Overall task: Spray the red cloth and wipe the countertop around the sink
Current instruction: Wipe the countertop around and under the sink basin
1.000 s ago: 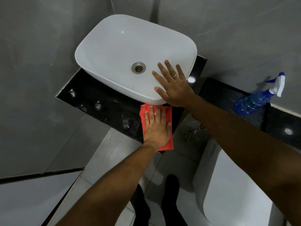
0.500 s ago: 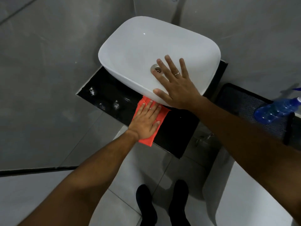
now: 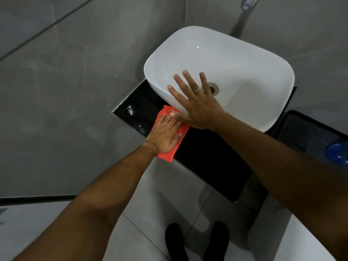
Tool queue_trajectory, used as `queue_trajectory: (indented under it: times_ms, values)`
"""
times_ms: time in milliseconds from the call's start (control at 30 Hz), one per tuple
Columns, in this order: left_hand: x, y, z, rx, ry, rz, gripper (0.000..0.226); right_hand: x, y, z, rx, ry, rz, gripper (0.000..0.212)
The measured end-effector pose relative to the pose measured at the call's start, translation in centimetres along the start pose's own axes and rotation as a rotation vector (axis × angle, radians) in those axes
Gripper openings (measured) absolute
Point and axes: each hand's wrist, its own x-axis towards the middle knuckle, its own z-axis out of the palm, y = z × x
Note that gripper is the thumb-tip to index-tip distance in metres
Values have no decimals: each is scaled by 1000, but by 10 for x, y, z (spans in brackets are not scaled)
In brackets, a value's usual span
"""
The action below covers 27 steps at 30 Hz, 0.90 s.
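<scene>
Left hand point(image 3: 165, 135) flat on red cloth point(image 3: 169, 147); right hand point(image 3: 195, 106) splayed on sink point(image 3: 244, 72).

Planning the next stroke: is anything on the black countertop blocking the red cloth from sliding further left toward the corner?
Nothing visible. The left hand presses the red cloth flat on the countertop; only white specks lie ahead. The sink overhangs the cloth's far edge.

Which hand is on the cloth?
The left hand, pressed flat on the red cloth on the black countertop. The right hand, wearing a ring, rests on the sink rim.
</scene>
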Motion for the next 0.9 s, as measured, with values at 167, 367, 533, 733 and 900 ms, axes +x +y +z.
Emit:
queue_trajectory:
  times_ms: [167,367,533,733,900]
  values:
    - [0,-39,-8,-38,13,-39,67,2,0,11,5,-15,19,88]
    - [4,-99,-15,0,-1,-91,64,5,0,15,28,-48,39,94]
    - [3,-151,-26,29,17,-153,68,5,0,16,54,-65,45,91]
    - [19,-162,-34,42,-40,-121,68,7,-1,16,120,-96,38,84]
    - [68,-157,-50,10,-41,-81,65,8,0,21,118,-73,39,80]
